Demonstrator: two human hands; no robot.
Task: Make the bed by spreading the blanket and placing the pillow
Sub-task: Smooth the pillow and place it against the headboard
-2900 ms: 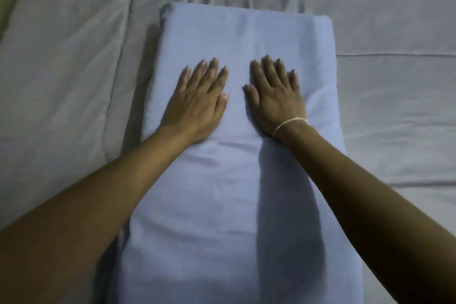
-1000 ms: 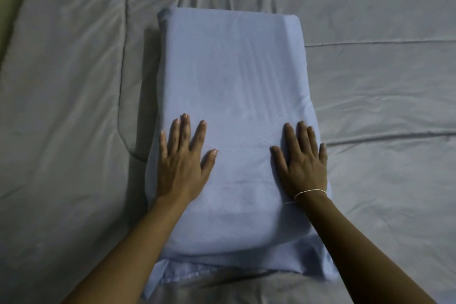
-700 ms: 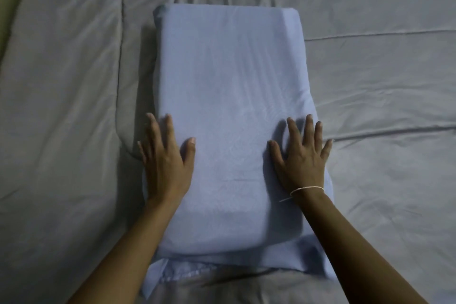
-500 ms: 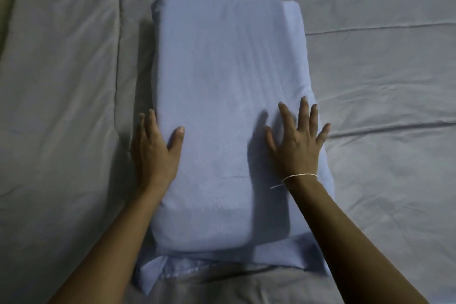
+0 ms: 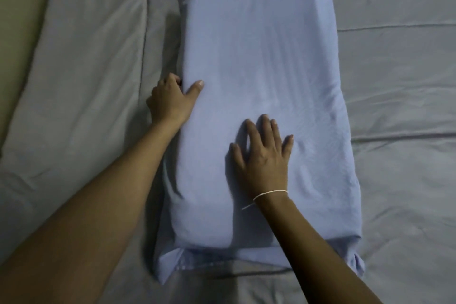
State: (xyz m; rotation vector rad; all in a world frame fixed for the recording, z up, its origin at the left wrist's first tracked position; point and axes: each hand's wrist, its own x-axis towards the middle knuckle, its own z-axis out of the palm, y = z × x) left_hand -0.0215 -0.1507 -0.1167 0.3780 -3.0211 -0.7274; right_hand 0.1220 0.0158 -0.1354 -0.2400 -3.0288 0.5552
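1. Pillow in a pale blue cloth case, oblong and thick (image 5: 261, 96), lies lengthwise at the middle of the grey quilted blanket (image 5: 394, 106) spread over the bed, its far end toward 12 o'clock and its loose case opening bunched at 6 o'clock.
2. It looks soft but holds a blocky shape, so it is probably foam: light, springy, not fragile, with a slack case that wrinkles and can slide over the filling.
3. Best hold, by my judgement, is on the two long sides at 9 and 3 o'clock, gripping the body and not the loose fabric alone.
4. Left hand (image 5: 170, 103) sits at the 9 o'clock edge, fingers curled down the side out of view and thumb lying on top, clasping that edge.
5. Right hand (image 5: 264, 158), with a thin white string bracelet (image 5: 270, 192) at the wrist, lies flat and spread, palm down on the top toward 6 o'clock, gripping nothing.
6. Both forearms reach in from 6 o'clock.
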